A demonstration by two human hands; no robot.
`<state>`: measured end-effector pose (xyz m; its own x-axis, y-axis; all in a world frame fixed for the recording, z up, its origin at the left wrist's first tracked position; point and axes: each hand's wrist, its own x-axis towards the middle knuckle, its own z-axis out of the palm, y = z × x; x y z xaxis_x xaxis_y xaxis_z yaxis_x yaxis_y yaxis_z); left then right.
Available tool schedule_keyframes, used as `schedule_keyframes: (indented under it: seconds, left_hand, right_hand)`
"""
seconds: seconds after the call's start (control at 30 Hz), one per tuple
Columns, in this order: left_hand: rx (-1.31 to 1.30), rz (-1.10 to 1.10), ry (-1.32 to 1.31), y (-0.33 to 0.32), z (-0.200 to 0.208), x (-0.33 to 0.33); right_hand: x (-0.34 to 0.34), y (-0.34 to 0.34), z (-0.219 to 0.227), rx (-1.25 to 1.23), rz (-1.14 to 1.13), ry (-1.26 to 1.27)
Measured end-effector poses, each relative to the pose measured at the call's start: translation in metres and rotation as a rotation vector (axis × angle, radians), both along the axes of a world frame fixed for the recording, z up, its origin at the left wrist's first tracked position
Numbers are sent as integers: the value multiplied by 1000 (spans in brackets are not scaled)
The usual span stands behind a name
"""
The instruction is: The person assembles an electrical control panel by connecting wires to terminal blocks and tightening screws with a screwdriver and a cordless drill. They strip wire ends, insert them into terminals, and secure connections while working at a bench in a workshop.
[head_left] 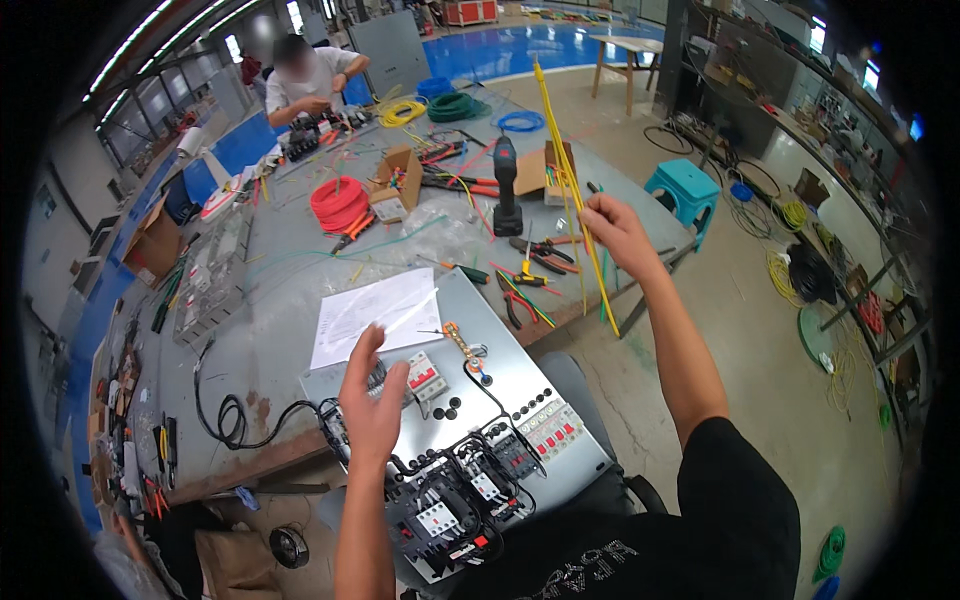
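My right hand [617, 232] is closed around a bundle of long, fairly stiff yellow wires [556, 125], raised over the right edge of the workbench. The wires stand almost upright, with their lower ends hanging past the bench edge. My left hand [375, 395] hovers, fingers apart and holding nothing, above a metal mounting panel [530, 372]. Near that hand on the panel sits a small breaker with red switches [425, 376]. Black-wired contactors [437, 518] fill its near side, beside a row of breakers [552, 432]. A brass terminal strip [457, 342] lies toward the panel's far end.
A printed sheet [350, 318] lies at the panel's far left. Beyond are a cordless drill [507, 185], pliers [548, 256], a red wire coil [340, 204] and an open cardboard box [398, 178]. Another person [310, 85] works across the bench; a teal stool [685, 190] stands right.
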<state>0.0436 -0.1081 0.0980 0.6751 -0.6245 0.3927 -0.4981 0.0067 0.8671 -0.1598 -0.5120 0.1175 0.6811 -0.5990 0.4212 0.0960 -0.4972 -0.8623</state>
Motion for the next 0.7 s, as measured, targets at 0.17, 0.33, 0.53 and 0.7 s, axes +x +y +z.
schedule_keyframes:
  seconds: [0.17, 0.33, 0.53, 0.7]
  left_hand:
    - [-311, -355, 134, -67, 112, -21]
    - [-477, -623, 356, -79, 177, -38]
    - [-416, -393, 239, -29, 202, -52]
    - [-241, -312, 160, -4, 198, -64]
  right_hand:
    - [0, 98, 56, 10, 298, -6]
    - [27, 166, 83, 4, 582, -27]
    - [45, 197, 143, 121, 484, -159]
    - [56, 206, 198, 86, 570, -432]
